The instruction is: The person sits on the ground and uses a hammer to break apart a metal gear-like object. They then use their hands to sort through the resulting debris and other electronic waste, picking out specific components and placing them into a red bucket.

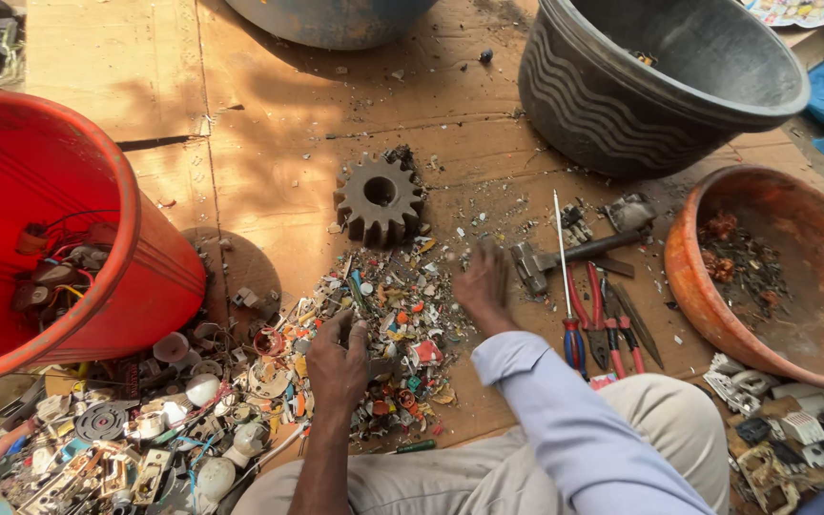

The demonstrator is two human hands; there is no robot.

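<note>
— How far has the sorting got?

— Partway, I'd judge. The pile of small scrap bits [388, 334] under both hands is thick, and the heap of bulb and switch parts [145, 439] to the left of the left hand [338, 358] looks untouched. Some wired pieces already lie in the red bucket [97, 238] further left, and crumbs sit in the orange bowl [765, 277] well to the right of the right hand [482, 283]. The black tub [622, 105] beyond the right hand holds hardly anything.

— And the hands?

— The left rests on the pile, fingers curled, perhaps pinching a fragment; it's too small to be sure. The right is blurred, spread low over the pile's far edge, holding nothing that I can see.

— Room to move?

— Bare cardboard [278, 124] lies ahead, past the rusty gear [380, 197]. To the right, the hammer [574, 253], screwdriver [565, 277] and red-handled pliers [612, 324] lie just beside the right hand. Bucket and bowl rims close in both sides.
</note>
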